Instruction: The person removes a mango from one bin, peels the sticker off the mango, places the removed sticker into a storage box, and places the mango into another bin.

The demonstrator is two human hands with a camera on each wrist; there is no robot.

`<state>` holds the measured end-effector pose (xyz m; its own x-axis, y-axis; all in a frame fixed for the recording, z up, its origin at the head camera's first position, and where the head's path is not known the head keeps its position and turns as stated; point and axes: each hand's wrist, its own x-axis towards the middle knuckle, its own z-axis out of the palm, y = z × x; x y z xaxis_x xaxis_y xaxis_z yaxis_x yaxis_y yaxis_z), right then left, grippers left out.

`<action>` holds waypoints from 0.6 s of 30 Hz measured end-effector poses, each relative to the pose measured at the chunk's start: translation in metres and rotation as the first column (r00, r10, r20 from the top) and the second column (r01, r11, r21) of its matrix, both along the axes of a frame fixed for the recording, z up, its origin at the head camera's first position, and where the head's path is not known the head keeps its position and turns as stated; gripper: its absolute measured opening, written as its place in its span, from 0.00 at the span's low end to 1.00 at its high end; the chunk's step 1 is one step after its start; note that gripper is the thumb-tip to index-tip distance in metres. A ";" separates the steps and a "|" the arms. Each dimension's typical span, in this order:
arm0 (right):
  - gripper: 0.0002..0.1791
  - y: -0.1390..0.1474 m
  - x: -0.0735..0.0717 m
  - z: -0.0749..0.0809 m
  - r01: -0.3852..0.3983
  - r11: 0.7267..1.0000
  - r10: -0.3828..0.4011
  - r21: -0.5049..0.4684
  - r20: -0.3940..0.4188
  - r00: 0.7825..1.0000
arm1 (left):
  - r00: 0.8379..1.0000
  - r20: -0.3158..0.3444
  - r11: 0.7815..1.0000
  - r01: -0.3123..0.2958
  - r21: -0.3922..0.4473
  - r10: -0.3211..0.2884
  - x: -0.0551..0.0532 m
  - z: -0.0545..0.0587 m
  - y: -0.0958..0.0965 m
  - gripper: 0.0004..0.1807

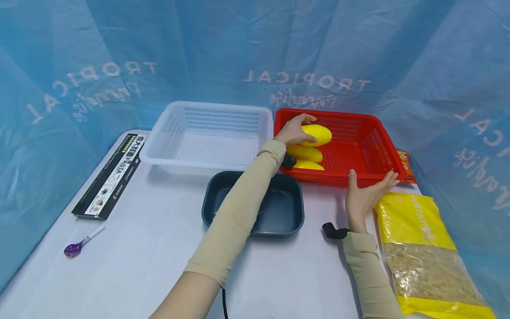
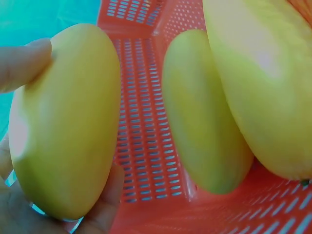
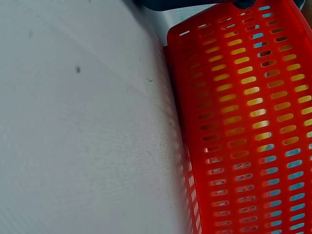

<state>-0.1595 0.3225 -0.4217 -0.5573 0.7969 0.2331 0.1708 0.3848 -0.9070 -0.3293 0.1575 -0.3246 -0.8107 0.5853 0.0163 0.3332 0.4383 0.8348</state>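
My left hand [image 1: 294, 131] grips a yellow mango [image 1: 319, 134] over the left part of the red basket [image 1: 378, 146]. In the left wrist view, thumb and fingers curl round the held mango [image 2: 73, 122], which stands apart from the others. Two more mangoes, a middle one [image 1: 306, 153] and a front one [image 1: 309, 165], lie side by side in that basket. At the basket's front right rim is my right hand [image 1: 364, 195], thumb and fingers spread and holding nothing; whether it touches the rim I cannot tell. The right wrist view shows the basket's slotted wall [image 3: 243, 122], without the hand.
Left of the red basket stands a white basket [image 1: 215, 146]. A dark blue tray [image 1: 292, 226] sits in front, partly under my left forearm. Farther left lie a pasta box [image 1: 111, 177] and a lollipop [image 1: 73, 249]. A yellow pasta bag [image 1: 430, 261] and an orange packet [image 1: 407, 166] lie at right.
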 end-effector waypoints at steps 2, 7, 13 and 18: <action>0.53 0.000 0.000 -0.001 0.004 1.000 -0.004 0.004 -0.001 1.000 | 1.000 0.010 1.000 -0.008 -0.018 0.008 -0.001 -0.001 0.004 0.34; 0.53 0.000 -0.001 -0.003 0.009 1.000 -0.008 0.029 -0.036 0.999 | 0.998 -0.013 0.993 -0.054 -0.107 0.053 -0.004 -0.005 0.011 0.34; 0.53 0.002 -0.003 -0.004 0.008 0.999 -0.005 0.043 -0.071 0.997 | 0.993 -0.042 0.976 -0.115 -0.187 0.109 -0.011 -0.012 0.016 0.34; 0.53 0.003 -0.003 -0.003 0.011 0.999 -0.009 0.034 -0.063 0.998 | 0.990 -0.048 0.964 -0.139 -0.228 0.131 -0.018 -0.018 0.023 0.34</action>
